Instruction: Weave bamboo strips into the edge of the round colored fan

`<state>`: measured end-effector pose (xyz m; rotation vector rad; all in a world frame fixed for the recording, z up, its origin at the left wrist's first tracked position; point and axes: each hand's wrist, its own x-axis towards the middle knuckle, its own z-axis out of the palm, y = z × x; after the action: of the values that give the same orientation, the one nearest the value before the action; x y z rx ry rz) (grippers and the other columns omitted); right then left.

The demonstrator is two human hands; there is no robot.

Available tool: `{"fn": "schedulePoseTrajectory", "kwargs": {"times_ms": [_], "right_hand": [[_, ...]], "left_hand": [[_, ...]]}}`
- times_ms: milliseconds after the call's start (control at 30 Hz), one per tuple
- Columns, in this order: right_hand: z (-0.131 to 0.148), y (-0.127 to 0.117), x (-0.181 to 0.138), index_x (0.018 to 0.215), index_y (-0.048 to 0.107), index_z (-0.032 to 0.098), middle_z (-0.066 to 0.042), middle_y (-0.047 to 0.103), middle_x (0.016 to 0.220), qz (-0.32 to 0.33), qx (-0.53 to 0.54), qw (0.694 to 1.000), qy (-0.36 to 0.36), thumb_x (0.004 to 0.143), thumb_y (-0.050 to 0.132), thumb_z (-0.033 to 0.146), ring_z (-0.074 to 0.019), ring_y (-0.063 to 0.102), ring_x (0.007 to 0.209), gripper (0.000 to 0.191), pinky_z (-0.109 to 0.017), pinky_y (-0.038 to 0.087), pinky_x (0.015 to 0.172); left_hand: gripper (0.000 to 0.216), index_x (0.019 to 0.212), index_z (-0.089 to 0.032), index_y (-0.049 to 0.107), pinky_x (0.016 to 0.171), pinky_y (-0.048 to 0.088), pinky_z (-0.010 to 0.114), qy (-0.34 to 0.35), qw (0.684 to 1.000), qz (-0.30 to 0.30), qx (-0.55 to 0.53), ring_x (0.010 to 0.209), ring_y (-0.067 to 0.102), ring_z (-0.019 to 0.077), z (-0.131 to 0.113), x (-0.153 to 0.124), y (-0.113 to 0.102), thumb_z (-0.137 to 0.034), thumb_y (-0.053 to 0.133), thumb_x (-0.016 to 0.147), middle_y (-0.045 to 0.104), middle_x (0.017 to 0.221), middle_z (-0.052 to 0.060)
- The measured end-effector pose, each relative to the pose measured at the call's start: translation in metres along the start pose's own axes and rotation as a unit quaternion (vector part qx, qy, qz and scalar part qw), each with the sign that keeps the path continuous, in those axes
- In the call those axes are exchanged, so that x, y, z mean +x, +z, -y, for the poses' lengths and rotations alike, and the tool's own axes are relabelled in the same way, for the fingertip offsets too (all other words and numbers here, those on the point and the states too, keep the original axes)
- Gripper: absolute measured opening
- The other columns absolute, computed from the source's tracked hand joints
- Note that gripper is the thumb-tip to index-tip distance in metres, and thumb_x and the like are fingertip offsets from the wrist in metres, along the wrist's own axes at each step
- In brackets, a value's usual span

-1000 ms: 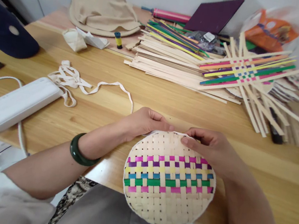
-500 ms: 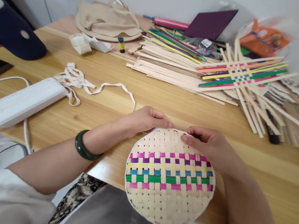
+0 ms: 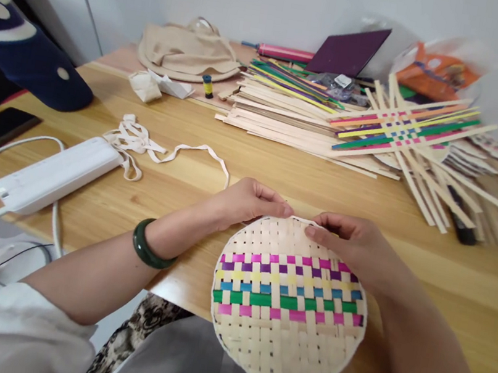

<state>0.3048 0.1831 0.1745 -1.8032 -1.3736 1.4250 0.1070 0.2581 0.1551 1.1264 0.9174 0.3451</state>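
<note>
Head view: the only view.
Woven disc [image 3: 288, 304]: round, flat mat of pale plaited strips in a checker weave, crossed by bands of magenta, purple, yellow, blue and green; it lies at the near edge of the table [image 3: 279, 172], its lower half hanging past the edge.
Left hand [image 3: 246, 202]: fingers pinched on the disc's top rim; a smooth dark green bangle [image 3: 149, 246] circles the wrist.
Right hand [image 3: 357, 246]: fingertips gripping the same rim, just beside the left.
Table: light wood with visible grain.
Strips [image 3: 289, 108]: thin flat slats, plain and dyed, stacked far back.
Power strip [image 3: 59, 174]: white, oblong, at left.
</note>
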Motion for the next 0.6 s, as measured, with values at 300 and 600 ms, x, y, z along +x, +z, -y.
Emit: {"fn": "schedulePoseTrajectory", "kwargs": {"times_ms": [300,600], "right_hand": [[-0.0013,0.0028,0.0009,0.076,0.063,0.019,0.0,0.056,0.068,-0.012,0.001,1.0,-0.019,0.074,0.065,0.045,-0.0112,0.05,0.058,0.026,-0.023,0.04,0.05],[0.0008,0.0093,-0.0021,0.077,0.063,0.019,0.0,0.058,0.07,-0.022,-0.015,0.999,-0.041,0.075,0.065,0.046,-0.0114,0.052,0.06,0.027,-0.022,0.041,0.051]], "left_hand": [[0.021,0.082,-0.014,0.068,0.051,0.043,0.019,0.009,0.999,0.04,-0.021,0.055,0.058,0.0078,-0.0005,-0.0007,-0.0026,-0.023,0.077,0.065,0.067,0.069,0.001],[0.029,0.079,-0.013,0.067,0.048,0.04,0.021,0.029,0.998,0.052,-0.008,0.049,0.051,0.0071,0.0067,0.0037,-0.0074,-0.037,0.076,0.064,0.06,0.063,-0.001]]}}
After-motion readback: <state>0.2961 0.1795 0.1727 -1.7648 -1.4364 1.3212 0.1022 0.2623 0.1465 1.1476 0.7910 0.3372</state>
